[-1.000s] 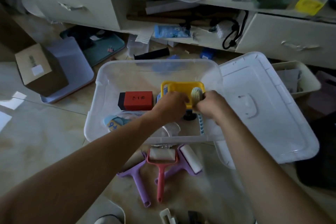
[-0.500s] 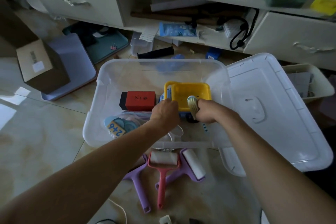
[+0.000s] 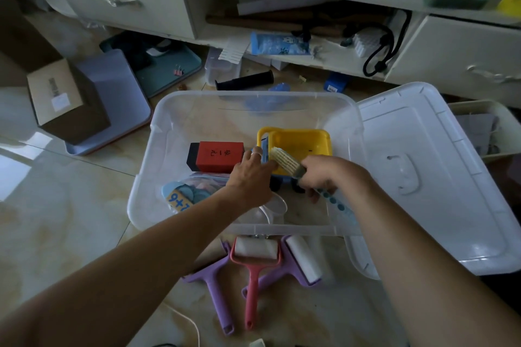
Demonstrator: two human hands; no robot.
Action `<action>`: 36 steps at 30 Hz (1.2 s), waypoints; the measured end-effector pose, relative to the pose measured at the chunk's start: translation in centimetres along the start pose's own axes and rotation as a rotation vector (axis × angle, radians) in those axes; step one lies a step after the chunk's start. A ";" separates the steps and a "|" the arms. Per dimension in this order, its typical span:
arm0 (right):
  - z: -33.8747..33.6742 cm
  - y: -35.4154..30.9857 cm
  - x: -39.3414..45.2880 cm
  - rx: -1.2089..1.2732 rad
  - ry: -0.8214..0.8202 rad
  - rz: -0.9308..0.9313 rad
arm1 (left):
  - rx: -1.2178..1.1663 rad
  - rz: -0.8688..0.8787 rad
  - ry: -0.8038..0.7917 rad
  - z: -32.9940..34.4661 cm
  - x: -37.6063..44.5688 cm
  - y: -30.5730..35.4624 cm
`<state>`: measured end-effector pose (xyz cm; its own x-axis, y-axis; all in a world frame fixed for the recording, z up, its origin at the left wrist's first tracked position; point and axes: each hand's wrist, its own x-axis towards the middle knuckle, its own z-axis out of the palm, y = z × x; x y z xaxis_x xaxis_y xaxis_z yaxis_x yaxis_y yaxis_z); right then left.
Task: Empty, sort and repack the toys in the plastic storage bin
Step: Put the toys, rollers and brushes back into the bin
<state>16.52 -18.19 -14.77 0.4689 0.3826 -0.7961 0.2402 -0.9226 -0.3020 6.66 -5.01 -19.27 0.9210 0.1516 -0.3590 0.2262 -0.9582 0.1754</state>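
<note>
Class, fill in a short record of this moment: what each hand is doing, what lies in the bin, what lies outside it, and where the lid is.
Left hand: reaching to the yellow truck, fingers touching its edge
Right hand: holds a brush by its handle
In the bin: yellow truck, red box, number cards
Outside the bin: three rollers on the floor, just in front
Lid: off, lying right of the bin

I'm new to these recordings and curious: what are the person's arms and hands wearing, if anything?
Both forearms are bare, with no sleeves, watch or gloves in view. The left hand wears a thin, pale ring on one finger. The right hand shows no ring or other jewellery that I can make out.
</note>
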 end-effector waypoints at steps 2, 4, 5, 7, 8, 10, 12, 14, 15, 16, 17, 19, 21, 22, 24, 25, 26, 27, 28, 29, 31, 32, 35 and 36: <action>0.3 0.4 0.5 -0.006 -0.029 0.007 | 0.024 -0.046 -0.072 0.3 -0.1 -0.2; 0.0 0.7 0.9 -0.002 -0.051 -0.006 | -0.057 -0.122 -0.163 0.9 -0.2 -0.3; -0.2 0.7 0.9 0.013 -0.055 -0.012 | -0.120 -0.160 -0.195 1.2 -0.2 -0.3; -0.6 0.7 0.9 -0.004 -0.071 -0.005 | -0.224 -0.226 -0.194 1.5 -0.1 -0.3; -0.9 0.5 0.9 -0.083 -0.083 0.026 | -0.266 -0.242 -0.160 1.5 -0.1 -0.4; -1.2 -0.1 0.6 -0.286 -0.125 0.111 | -0.333 -0.233 -0.086 1.5 0.0 -0.5; -0.9 -0.4 0.5 -0.442 -0.212 0.178 | -0.370 -0.197 -0.056 1.5 -0.2 -0.4; 0.0 -0.2 0.5 -0.536 -0.269 0.227 | -0.389 -0.175 -0.053 1.3 -0.5 -0.1; 0.6 0.0 0.6 -0.555 -0.269 0.236 | -0.394 -0.168 -0.052 1.3 -0.6 0.0; 1.2 0.3 0.7 -0.565 -0.244 0.231 | -0.398 -0.161 -0.050 1.2 -0.7 0.1; 1.9 0.7 1.1 -0.557 -0.206 0.210 | -0.402 -0.156 -0.046 1.1 -0.7 0.3; 3.2 1.6 2.1 -0.479 -0.120 0.179 | -0.422 -0.152 -0.033 1.3 -0.6 0.5; 4.5 2.3 3.2 -0.410 -0.075 0.159 | -0.429 -0.158 -0.034 1.6 -0.6 0.8; 5.0 2.6 3.6 -0.395 -0.063 0.154 | -0.419 -0.159 -0.039 1.7 -0.6 1.0; 5.6 3.2 4.2 -0.344 -0.041 0.155 | -0.400 -0.155 -0.039 1.9 -0.6 1.1; 5.6 3.3 4.3 -0.311 -0.025 0.155 | -0.397 -0.153 -0.035 2.0 -0.5 1.2; 5.5 3.4 4.4 -0.288 -0.006 0.161 | -0.397 -0.153 -0.033 1.9 -0.6 1.2; 5.4 3.6 4.5 -0.280 0.025 0.171 | -0.398 -0.154 -0.033 1.9 -0.6 1.2; 5.3 3.8 4.6 -0.286 0.056 0.189 | -0.400 -0.153 -0.034 1.9 -0.6 1.1; 5.3 3.9 4.7 -0.296 0.088 0.209 | -0.401 -0.154 -0.034 1.9 -0.6 1.1; 5.5 3.9 4.9 -0.282 0.157 0.247 | -0.396 -0.155 -0.035 1.9 -0.8 1.1; 5.6 3.9 5.1 -0.265 0.171 0.253 | -0.395 -0.157 -0.034 1.9 -0.8 1.1; 6.2 4.2 5.8 -0.187 0.222 0.233 | -0.400 -0.175 -0.030 1.9 -1.0 1.2; 6.3 4.3 5.8 -0.155 0.249 0.234 | -0.399 -0.179 -0.031 1.9 -1.1 1.3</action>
<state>14.92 -20.27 -23.96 0.7142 0.1805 -0.6763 0.2191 -0.9753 -0.0288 5.37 -6.87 -20.38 0.8474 0.2940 -0.4421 0.4920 -0.7478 0.4458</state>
